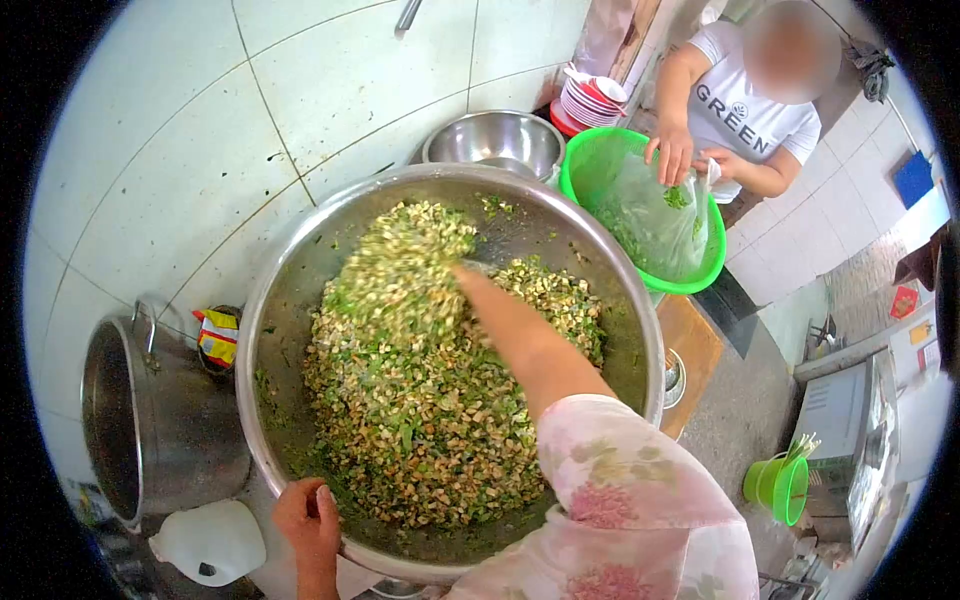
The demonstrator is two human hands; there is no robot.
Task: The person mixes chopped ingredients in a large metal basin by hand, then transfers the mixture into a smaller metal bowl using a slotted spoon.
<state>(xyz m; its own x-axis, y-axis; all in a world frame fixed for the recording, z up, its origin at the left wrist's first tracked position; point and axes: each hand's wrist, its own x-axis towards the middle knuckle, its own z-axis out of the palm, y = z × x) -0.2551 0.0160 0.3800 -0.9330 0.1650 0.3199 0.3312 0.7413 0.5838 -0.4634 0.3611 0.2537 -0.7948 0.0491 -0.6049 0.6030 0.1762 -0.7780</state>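
A large steel bowl (655, 340) holds a chopped mixture (430, 430) of pale, brown and green bits. My left hand (308, 515) is closed on the bowl's near-left rim, thumb on top. The right forearm (530, 345), in a pink floral sleeve, reaches into the bowl. A heap of the mixture (400, 270), smeared by motion, is lifted at its end and hides the fingers of my right hand. A bit of something shiny shows beside the wrist, too small to make out.
Across the bowl a person (745, 110) handles greens in a plastic bag (660, 215) over a green basket (715, 262). A smaller steel bowl (495, 135) and stacked plates (590, 100) stand behind. At left are a tall pot (190, 430) and white jug (215, 540).
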